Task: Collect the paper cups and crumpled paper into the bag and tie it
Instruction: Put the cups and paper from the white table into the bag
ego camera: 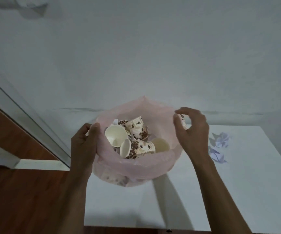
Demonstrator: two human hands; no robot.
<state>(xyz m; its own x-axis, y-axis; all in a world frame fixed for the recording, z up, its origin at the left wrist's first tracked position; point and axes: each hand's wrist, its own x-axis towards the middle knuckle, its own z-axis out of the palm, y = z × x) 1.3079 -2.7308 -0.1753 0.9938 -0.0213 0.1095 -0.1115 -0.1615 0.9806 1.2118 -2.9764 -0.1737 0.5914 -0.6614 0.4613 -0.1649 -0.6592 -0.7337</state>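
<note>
2 bare hands frame what we see. No brand name or writing can be read on anything; the cups carry only a brown coffee-bean print on a cream ground.

At the left, beyond the table's left edge, we see a wooden floor (18, 200) and a pale door frame (26, 119). Our left hand (84, 142) grips the left rim of the pink plastic bag (136, 169), thumb curled over the film and holding the mouth open.

The bag sits on the white table (237, 191) near its far-left corner, against the wall (136, 56). Inside it we count about 5 paper cups (136, 137) lying tumbled on their sides, 2 of them turned so their plain cream insides face us, with scraps of white paper between them.

Our right hand (192, 130) is raised at the bag's right rim, fingers curled round 1 more printed cup (183, 121), held just over the bag's edge.

Further right, toward the table's far-right corner, 2 pieces of crumpled paper (220, 141) lie on the surface, near each other and well apart from the bag.
</note>
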